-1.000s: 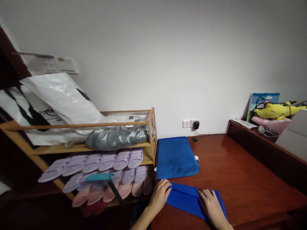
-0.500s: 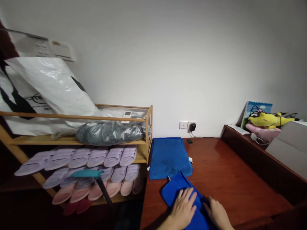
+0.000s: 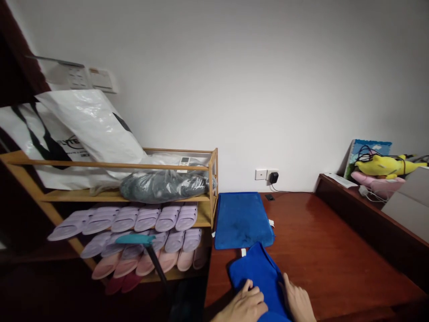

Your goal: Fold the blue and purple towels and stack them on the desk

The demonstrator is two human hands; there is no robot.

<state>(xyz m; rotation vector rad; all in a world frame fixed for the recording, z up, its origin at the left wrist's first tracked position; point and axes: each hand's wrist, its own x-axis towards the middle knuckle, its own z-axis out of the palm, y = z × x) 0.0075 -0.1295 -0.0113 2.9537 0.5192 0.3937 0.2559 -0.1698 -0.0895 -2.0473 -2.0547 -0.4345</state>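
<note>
A bright blue fabric piece (image 3: pixel 258 268) with a white tag lies on the desk at the bottom, its right side folded or raised in a long edge. My left hand (image 3: pixel 246 305) rests on its lower left part, fingers curled into the cloth. At the right edge, my right hand (image 3: pixel 298 300) has its thumb and fingers closed on the fabric's border. Just beyond lies a second, flat blue fabric piece (image 3: pixel 244 219) with dark smudges and small white tags. The near end of the first piece is cut off by the frame.
On the left stands a wooden rack (image 3: pixel 212 192) with lilac slippers (image 3: pixel 147 218), pink slippers (image 3: pixel 125 266) and white bags (image 3: pixel 90 129). A turquoise-topped dark pole (image 3: pixel 136 239) stands before it. A black plug (image 3: pixel 273 178) sits in the wall. A yellow plush toy (image 3: pixel 382 165) lies on the right ledge.
My left hand has slid back toward me, and its spread fingers have curled into the cloth. My right hand stays at the fabric's right edge. The view has turned slightly left.
</note>
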